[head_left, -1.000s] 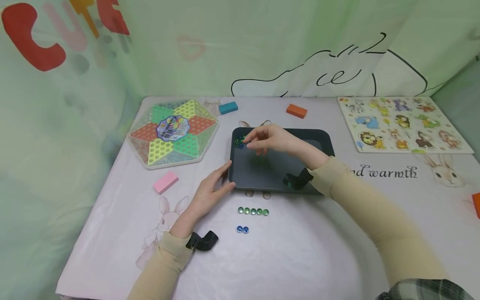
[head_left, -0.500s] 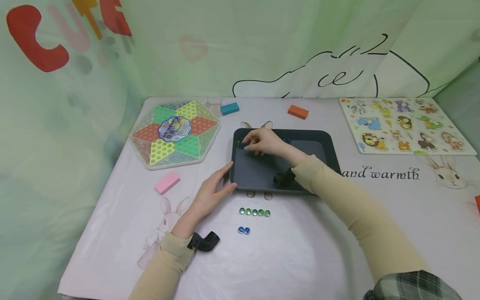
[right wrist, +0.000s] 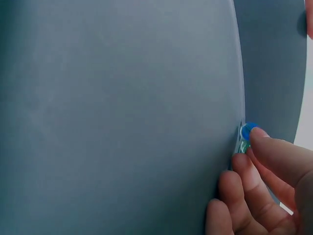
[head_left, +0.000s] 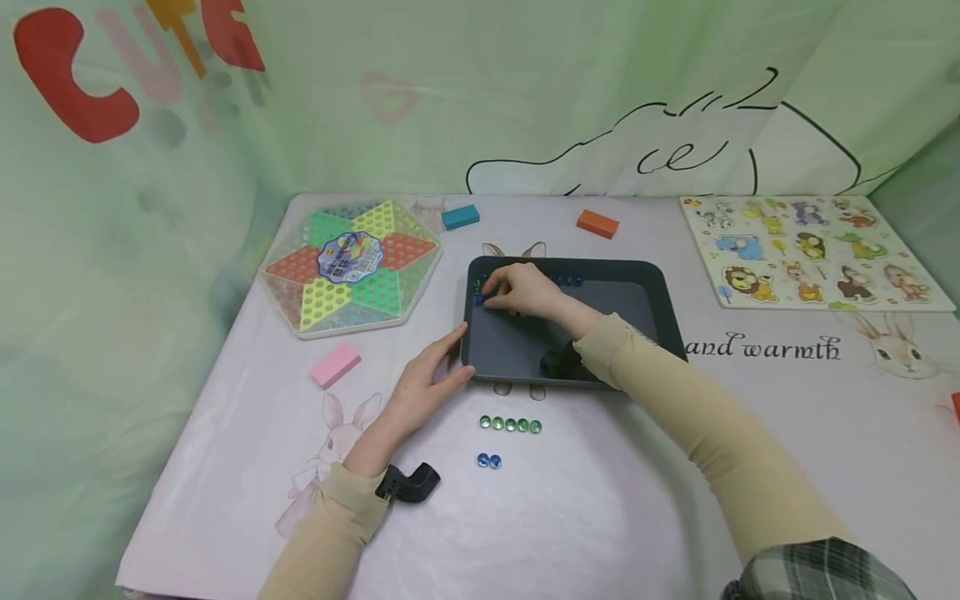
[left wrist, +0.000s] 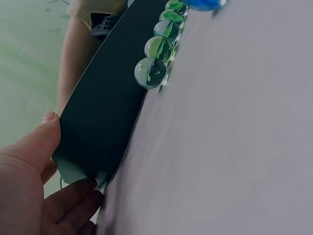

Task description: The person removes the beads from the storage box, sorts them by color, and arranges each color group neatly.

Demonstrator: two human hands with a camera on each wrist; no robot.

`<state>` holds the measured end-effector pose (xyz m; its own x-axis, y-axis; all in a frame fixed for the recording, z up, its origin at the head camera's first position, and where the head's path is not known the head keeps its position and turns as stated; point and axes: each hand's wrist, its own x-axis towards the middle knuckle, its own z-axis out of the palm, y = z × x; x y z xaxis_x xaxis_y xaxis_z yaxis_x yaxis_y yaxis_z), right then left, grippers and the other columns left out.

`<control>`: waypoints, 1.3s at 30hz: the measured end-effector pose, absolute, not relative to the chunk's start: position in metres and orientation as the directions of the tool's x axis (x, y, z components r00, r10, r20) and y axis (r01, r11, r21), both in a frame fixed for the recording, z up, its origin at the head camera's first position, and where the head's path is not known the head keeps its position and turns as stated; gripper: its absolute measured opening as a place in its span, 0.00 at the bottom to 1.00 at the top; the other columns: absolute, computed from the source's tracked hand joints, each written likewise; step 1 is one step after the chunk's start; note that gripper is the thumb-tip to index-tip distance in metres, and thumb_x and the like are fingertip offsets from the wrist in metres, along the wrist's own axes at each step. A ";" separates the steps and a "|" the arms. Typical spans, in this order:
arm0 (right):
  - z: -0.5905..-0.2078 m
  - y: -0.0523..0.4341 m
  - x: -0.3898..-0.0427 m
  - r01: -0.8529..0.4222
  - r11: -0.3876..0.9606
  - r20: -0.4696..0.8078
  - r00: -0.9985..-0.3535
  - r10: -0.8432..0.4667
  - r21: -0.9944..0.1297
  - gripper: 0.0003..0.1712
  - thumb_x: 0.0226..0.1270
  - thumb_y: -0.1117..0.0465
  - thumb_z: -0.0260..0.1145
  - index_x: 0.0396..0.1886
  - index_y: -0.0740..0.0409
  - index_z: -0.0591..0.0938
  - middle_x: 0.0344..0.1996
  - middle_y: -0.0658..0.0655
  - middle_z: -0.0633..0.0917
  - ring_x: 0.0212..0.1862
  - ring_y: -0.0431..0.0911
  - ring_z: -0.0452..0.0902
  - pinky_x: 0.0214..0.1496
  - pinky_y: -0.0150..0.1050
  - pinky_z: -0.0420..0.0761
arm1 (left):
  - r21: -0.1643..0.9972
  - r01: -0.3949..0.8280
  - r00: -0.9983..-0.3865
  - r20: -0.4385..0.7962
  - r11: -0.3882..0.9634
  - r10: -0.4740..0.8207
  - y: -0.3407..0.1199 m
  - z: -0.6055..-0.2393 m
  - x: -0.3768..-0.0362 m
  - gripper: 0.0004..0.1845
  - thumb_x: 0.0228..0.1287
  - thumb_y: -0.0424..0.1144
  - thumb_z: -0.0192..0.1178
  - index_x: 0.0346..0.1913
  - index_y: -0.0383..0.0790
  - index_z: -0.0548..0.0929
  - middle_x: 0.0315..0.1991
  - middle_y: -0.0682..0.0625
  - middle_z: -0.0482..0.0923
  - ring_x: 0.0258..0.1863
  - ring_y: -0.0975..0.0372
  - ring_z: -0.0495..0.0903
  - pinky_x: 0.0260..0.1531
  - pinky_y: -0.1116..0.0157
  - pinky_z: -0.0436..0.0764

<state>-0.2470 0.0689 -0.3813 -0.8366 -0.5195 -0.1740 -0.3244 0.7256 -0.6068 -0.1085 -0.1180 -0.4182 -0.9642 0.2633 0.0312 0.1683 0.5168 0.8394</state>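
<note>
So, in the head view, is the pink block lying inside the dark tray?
No, the pink block lies on the table to the left of the dark tray, apart from it and beyond the left hand.

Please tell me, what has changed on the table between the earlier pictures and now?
The right hand came lower into the far-left corner of the dark tray, and its fingertips now touch a blue marble there. The left hand stayed on the tray's near-left corner. The row of green marbles and the two blue marbles in front of the tray did not move.
</note>
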 end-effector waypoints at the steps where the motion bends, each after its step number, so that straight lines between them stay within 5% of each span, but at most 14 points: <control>1: -0.382 0.068 -0.247 -0.324 0.728 -0.175 -0.837 -0.518 -0.604 0.13 0.61 0.58 0.66 0.43 0.59 0.82 0.23 0.55 0.84 0.17 0.42 0.72 0.20 0.32 0.74 | 0.840 0.167 -0.964 0.031 0.516 0.262 -0.118 -0.418 -0.108 0.33 0.64 0.49 0.56 0.71 0.55 0.58 0.69 0.53 0.60 0.68 0.59 0.59 0.67 0.57 0.60; 14: -0.384 0.057 -0.244 -0.334 0.754 -0.189 -0.837 -0.513 -0.566 0.13 0.61 0.56 0.66 0.43 0.56 0.83 0.26 0.54 0.85 0.19 0.40 0.73 0.22 0.31 0.72 | 0.845 0.173 -0.964 0.040 0.507 0.263 -0.116 -0.420 -0.107 0.33 0.64 0.49 0.57 0.70 0.55 0.58 0.69 0.53 0.60 0.68 0.60 0.59 0.67 0.58 0.60; 29: -0.345 0.095 -0.242 -0.254 0.629 -0.161 -0.835 -0.526 -0.734 0.15 0.63 0.58 0.63 0.47 0.59 0.81 0.31 0.65 0.82 0.29 0.53 0.78 0.31 0.43 0.80 | 0.836 0.158 -0.967 0.023 0.525 0.255 -0.117 -0.417 -0.108 0.33 0.64 0.50 0.56 0.70 0.56 0.58 0.69 0.53 0.60 0.68 0.59 0.59 0.68 0.58 0.59; 39: -0.326 0.123 -0.226 -0.231 0.548 -0.170 -0.794 -0.584 -0.804 0.13 0.64 0.59 0.62 0.46 0.61 0.80 0.30 0.64 0.80 0.27 0.51 0.72 0.32 0.46 0.77 | 0.830 0.159 -0.968 0.025 0.535 0.250 -0.117 -0.417 -0.108 0.32 0.64 0.49 0.56 0.70 0.57 0.58 0.69 0.53 0.60 0.68 0.59 0.59 0.68 0.59 0.59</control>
<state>-0.2264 0.1234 -0.3261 -0.7940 -0.5838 -0.1696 -0.2311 0.5478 -0.8040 -0.1079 -0.1171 -0.4174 -0.9679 0.2500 0.0248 0.1595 0.5348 0.8298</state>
